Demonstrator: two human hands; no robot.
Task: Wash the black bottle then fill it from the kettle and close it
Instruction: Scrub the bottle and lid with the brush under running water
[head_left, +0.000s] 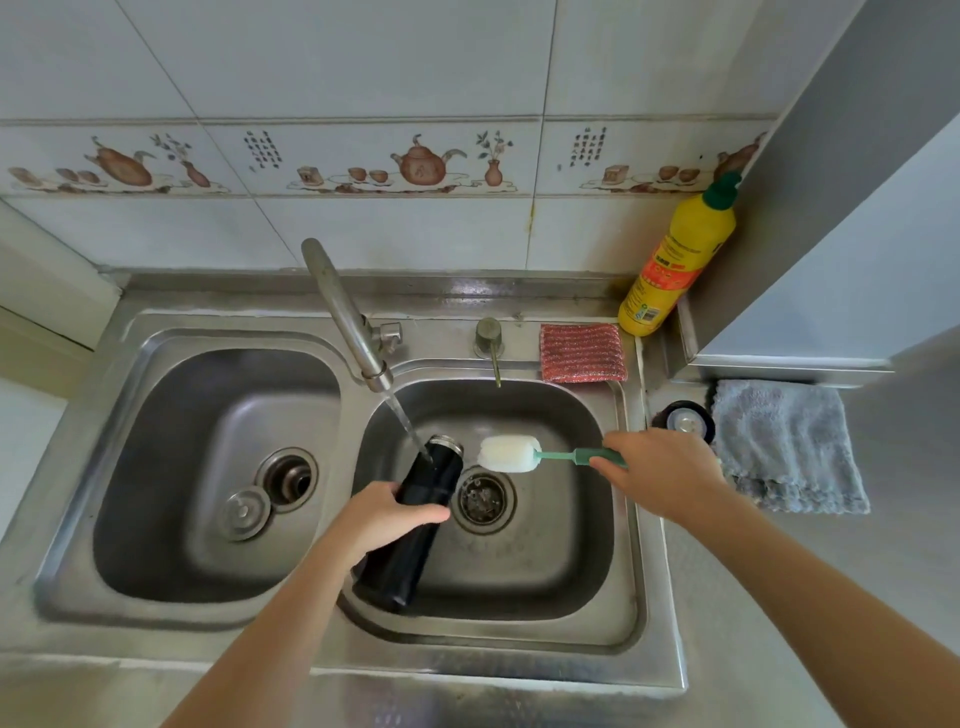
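Note:
My left hand (387, 512) grips the black bottle (415, 525) around its middle, holding it tilted over the right basin of the steel sink (631, 519). The bottle's open mouth sits under the tap (345, 317), and a thin stream of water runs onto its neck. My right hand (660, 475) holds a bottle brush (511, 453) by its green handle. The brush's white sponge head hovers just right of the bottle's mouth, outside it. The bottle's black lid (684, 422) lies upside down on the counter to the right of the sink. No kettle is in view.
A red scrubbing pad (582, 352) and a yellow detergent bottle (675, 260) stand behind the right basin. A grey cloth (784, 447) lies on the counter at right. The left basin holds a loose drain plug (244, 512). A small soap spout (489, 343) rises behind the sink.

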